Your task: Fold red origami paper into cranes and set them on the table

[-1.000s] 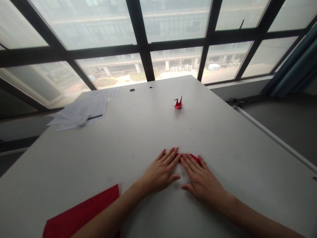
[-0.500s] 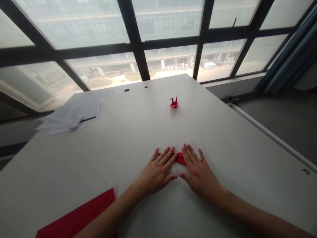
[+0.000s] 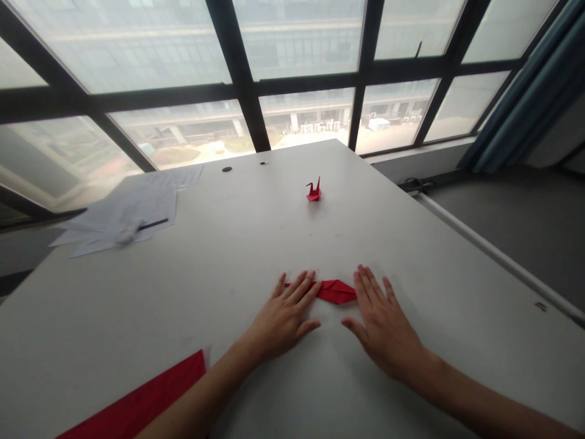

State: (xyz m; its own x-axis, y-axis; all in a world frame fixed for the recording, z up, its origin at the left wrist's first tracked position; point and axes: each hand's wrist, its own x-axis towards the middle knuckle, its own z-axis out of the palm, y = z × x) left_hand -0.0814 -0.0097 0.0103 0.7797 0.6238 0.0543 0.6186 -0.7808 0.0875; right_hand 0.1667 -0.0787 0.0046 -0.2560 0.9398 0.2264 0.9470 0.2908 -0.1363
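A narrow piece of folded red paper (image 3: 337,291) lies flat on the white table, creased into a long pointed shape. My left hand (image 3: 292,308) rests flat over its left part, fingers stretched out, with a thin red tip showing past them. At the paper's right end, my right hand (image 3: 379,317) lies with fingers extended and thumb apart, covering that tip. Farther back stands a finished red paper crane (image 3: 314,191), which neither hand touches.
Red paper (image 3: 150,396) lies at the lower left, partly under my left forearm. White printed sheets (image 3: 132,204) with a dark pen (image 3: 153,224) on them are at the back left. The table (image 3: 237,231) reaches towards large windows; a blue curtain (image 3: 507,103) hangs at the right.
My right hand has slid right along the folded paper, uncovering its middle. My left hand stays on the left part. The whole view has shifted slightly.
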